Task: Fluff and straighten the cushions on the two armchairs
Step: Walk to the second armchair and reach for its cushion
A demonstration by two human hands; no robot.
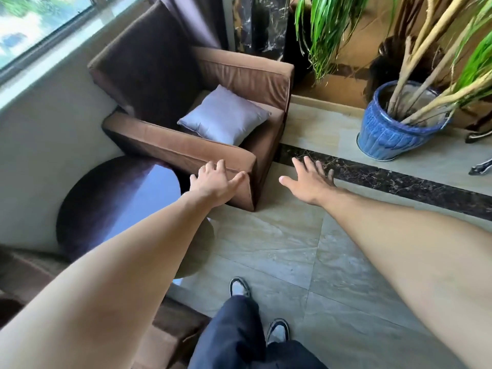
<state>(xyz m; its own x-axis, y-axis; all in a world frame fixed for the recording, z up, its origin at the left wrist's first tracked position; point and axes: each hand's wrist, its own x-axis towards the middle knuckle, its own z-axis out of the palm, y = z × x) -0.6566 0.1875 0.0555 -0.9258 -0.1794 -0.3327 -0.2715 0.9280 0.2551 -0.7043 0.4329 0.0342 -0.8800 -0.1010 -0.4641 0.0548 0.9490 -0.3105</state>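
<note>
**Both hands reach toward the brown armchair**

A brown armchair stands under a window, with a pale lilac cushion lying flat and skewed on its seat. The left hand, fingers spread, is over the front end of the near armrest; contact is unclear. The right hand hangs empty with fingers splayed above the tiled floor. A round dark side table sits beside the chair, and a blue plant pot stands well apart to the right.

Brown armchair showing a darker brown back; lilac-grey cushion lying plain; blue ribbed pot holding green leaves; floor displaying grey-green tiles crossed by a dark marbled band.
</note>
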